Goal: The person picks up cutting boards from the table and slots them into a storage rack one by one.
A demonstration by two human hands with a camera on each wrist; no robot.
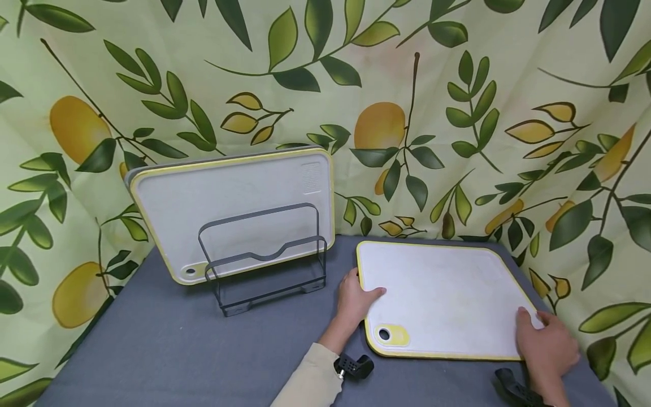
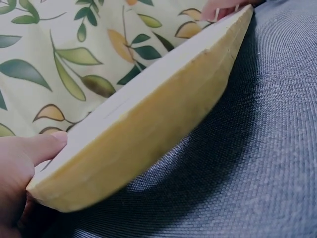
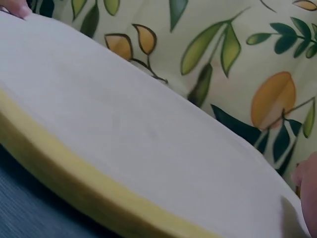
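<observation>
A white cutting board (image 1: pixel 447 299) with a yellow rim lies face up at the right of the table, low over the cloth. My left hand (image 1: pixel 353 298) grips its left edge, thumb on top and fingers hidden beneath. At the opposite edge my right hand (image 1: pixel 548 342) holds the board, thumb over the white face. A yellow corner patch with a hole sits near the left hand. In the left wrist view the board's yellow side (image 2: pixel 133 134) slants above the cloth with a shadow under it. The right wrist view shows the white face (image 3: pixel 138 129) between both hands.
At the left, a dark wire rack (image 1: pixel 264 257) stands on the grey cloth (image 1: pixel 168 345). Another yellow-rimmed white board (image 1: pixel 234 192) leans upright behind the rack's front wires, with a grey edge showing behind it. A leaf-and-fruit patterned curtain (image 1: pixel 305 102) closes off the back and sides.
</observation>
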